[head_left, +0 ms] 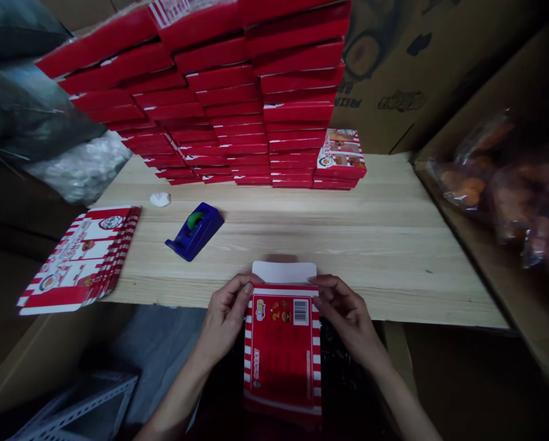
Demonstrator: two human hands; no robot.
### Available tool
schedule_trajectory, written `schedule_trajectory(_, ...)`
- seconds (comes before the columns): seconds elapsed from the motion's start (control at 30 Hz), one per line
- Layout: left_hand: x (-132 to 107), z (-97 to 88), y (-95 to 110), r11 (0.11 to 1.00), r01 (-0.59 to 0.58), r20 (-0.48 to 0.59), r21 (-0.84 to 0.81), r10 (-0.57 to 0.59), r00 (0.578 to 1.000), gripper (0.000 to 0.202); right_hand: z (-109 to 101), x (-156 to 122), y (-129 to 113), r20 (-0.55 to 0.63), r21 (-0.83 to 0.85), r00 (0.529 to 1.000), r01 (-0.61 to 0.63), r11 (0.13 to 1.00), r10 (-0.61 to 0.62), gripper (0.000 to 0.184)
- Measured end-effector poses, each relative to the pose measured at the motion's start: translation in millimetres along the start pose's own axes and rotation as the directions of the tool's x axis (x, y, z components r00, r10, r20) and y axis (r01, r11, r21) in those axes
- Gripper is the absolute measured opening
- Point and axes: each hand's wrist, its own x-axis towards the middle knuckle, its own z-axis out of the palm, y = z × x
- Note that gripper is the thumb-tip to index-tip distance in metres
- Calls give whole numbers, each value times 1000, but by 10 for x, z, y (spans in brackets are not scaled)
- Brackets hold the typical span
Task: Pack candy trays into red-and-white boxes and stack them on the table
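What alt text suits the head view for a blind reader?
A left hand and right hand hold a red, white-striped cardboard box near its white flap. Beyond, a pale wooden table bears a blue plastic tape dispenser, piled red-and-white cartons and tall stacks of red boxes.

red carton [281, 361], white-striped sides | printed face up, barcode [300, 312] near far right corner | white end flap [283, 271] open, pointing away | far end over near edge of counter [375, 245], near end shadowed
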Motion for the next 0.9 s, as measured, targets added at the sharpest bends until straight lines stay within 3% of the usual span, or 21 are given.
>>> schedule_trajectory(0.13,103,-20,-58,1000,29,120,5,-29,992,30,-39,68,19,-35,-50,999,-33,998,31,14)
schedule_trajectory(0.27,179,-20,-173,999,-34,112,-6,35,993,35,-72,172,55,-17,-66,996,-88,994,87,21)
schedule_trajectory(0.4,178,35,-176,962,53,24,-268,-48,999,18,-67,273,68,-55,-33,996,-78,996,76,25)
schedule_trajectory(0.5,128,53,-83,901,67,12,-428,-69,998,48,-45,241,31,-77,-1,995,-66,998,66,22)
schedule_trajectory(0.57,104,56,-50,871,128,41,-474,-123,992,50,-29,192,5,-75,93,991,-103,990,110,20)
schedule_trajectory(0.7,114,93,-97,825,181,-5,-536,-217,976,22,-41,178,-1,93,274,955,-295,915,280,67)
schedule_trajectory(0.83,156,147,-111,810,223,59,-543,-228,972,24,-113,269,44,203,283,926,-366,887,317,43)
schedule_trajectory(0.9,176,154,-96,791,272,122,-548,-246,962,32,-137,302,58,232,283,919,-377,882,319,40)
